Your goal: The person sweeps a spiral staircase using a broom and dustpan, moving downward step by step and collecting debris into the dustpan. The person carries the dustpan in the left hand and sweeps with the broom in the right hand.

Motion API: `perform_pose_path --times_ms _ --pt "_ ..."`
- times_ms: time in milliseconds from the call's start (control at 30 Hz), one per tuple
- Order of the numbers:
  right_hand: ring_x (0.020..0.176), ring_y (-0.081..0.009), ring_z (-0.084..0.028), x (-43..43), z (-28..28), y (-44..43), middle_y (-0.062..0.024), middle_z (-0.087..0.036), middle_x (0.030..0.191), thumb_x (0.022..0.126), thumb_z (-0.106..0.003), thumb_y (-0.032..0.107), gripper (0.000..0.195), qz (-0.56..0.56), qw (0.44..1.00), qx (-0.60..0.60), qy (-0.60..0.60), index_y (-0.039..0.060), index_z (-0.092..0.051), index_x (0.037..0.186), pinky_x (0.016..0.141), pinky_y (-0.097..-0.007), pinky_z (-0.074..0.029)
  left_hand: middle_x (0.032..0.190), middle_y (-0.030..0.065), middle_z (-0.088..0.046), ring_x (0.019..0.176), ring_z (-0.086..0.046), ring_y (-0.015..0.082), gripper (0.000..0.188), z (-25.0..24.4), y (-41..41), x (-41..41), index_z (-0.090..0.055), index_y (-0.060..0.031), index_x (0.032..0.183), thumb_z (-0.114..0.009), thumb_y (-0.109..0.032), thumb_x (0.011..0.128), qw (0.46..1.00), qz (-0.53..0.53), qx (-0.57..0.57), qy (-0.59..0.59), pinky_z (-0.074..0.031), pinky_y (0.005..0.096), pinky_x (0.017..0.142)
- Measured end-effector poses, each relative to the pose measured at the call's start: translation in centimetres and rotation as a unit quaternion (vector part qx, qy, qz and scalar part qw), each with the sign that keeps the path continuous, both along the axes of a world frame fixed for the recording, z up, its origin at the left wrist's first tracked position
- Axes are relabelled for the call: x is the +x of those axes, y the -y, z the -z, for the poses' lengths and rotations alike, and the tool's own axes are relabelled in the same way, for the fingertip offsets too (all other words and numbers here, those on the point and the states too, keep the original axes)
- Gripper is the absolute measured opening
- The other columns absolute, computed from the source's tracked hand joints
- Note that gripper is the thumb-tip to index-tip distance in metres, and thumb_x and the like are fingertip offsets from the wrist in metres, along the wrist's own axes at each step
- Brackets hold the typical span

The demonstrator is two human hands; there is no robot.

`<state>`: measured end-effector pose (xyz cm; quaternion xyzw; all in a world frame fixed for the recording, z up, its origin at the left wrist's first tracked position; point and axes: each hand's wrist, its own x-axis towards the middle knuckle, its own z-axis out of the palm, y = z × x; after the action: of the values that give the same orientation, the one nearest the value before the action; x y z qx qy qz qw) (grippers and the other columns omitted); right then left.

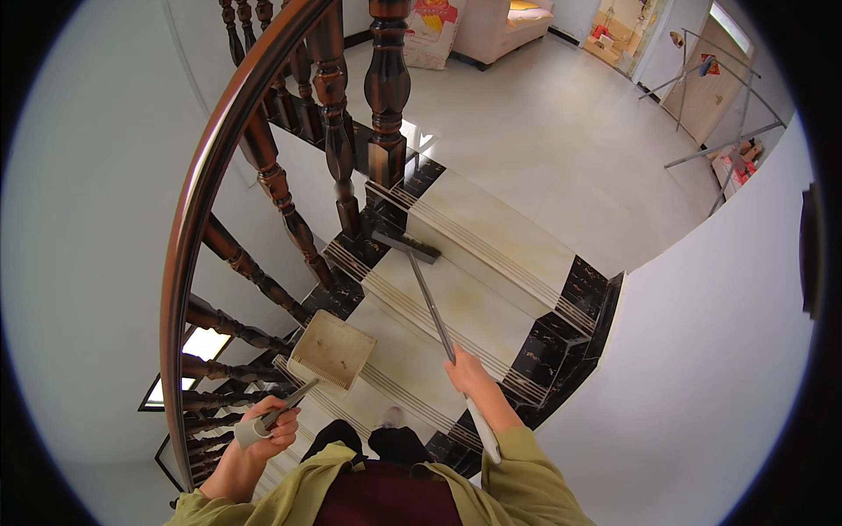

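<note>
My left hand (273, 427) is closed around the handle of a cream plastic dustpan (333, 352), which is held over the steps beside the balusters. Some small dark debris lies in the pan. The grey pole of a broom (431, 306) is gripped in my right hand (468, 371). Its dark, wide head (406, 246) rests on a stair tread (460, 279) near the black marbled border at the left, below the top step.
A curved wooden handrail (191, 217) with turned balusters (339, 131) runs along the left. A white wall (691, 329) bounds the right. Beyond the top step are a tiled floor (526, 131), a sofa (487, 33), a printed sack (431, 33) and a metal rack (743, 118).
</note>
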<state>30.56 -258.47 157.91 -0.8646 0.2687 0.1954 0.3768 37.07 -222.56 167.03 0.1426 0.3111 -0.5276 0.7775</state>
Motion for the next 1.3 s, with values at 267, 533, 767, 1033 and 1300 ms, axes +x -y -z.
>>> perform_pose_path --times_ms 267,533,767,1033,1300 --pt "0.089 -0.0385 -0.050 3.1 1.0 -2.1 -0.0267 -0.051 0.095 0.080 -0.039 0.019 0.050 -0.096 0.990 -0.082 -0.057 -0.0044 -0.022 0.121 0.076 -0.0425 -0.041 0.052 0.0024 -0.032 0.043 -0.029 0.0119 0.030 5.2 -0.2 1.5 -0.046 0.0116 0.084 -0.038 -0.016 0.077 1.000 0.009 -0.014 0.007 -0.024 0.0229 0.035" --pt "0.084 -0.0384 -0.052 -2.9 3.5 -4.6 -0.0269 -0.053 0.091 0.078 -0.032 0.013 0.049 -0.085 0.984 -0.108 -0.109 -0.0019 -0.019 0.123 0.074 -0.0434 -0.041 0.052 0.0039 -0.033 0.043 -0.030 0.0131 0.030 8.9 -1.4 2.1 -0.047 0.0125 0.087 -0.037 -0.014 0.078 0.998 0.049 -0.027 0.041 -0.025 0.0230 0.035" --pt "0.075 -0.0423 -0.052 -15.5 1.8 -10.8 -0.0274 -0.054 0.081 0.077 -0.042 0.021 0.051 0.047 0.985 -0.112 -0.127 0.0059 -0.025 0.122 0.068 -0.0462 -0.042 0.052 0.0059 -0.038 0.043 -0.032 0.0142 0.026 11.1 -3.1 2.4 -0.046 0.0104 0.082 -0.038 -0.014 0.078 0.992 0.100 -0.054 0.050 -0.026 0.0243 0.036" --pt "0.069 -0.0367 -0.055 -23.3 1.9 -11.0 -0.0241 -0.055 0.079 0.074 -0.050 0.020 0.045 0.278 0.950 -0.144 0.010 0.0024 -0.038 0.114 0.062 -0.0414 -0.045 0.052 0.0044 -0.038 0.042 -0.032 0.0136 0.020 13.3 -4.5 1.7 -0.042 0.0026 0.068 -0.043 -0.016 0.076 0.985 0.146 -0.070 0.054 -0.026 0.0257 0.037" --pt "0.037 -0.0209 -0.049 -15.7 3.0 -12.0 -0.0144 -0.051 0.059 0.076 -0.046 0.012 0.020 0.366 0.929 -0.060 -0.015 -0.0022 -0.042 0.089 0.036 -0.0328 -0.040 0.052 0.0050 -0.035 0.041 -0.029 0.0133 0.019 14.2 -3.3 2.3 -0.035 -0.0045 0.060 -0.044 -0.014 0.074 0.985 0.155 -0.068 0.044 -0.021 0.0227 0.032"
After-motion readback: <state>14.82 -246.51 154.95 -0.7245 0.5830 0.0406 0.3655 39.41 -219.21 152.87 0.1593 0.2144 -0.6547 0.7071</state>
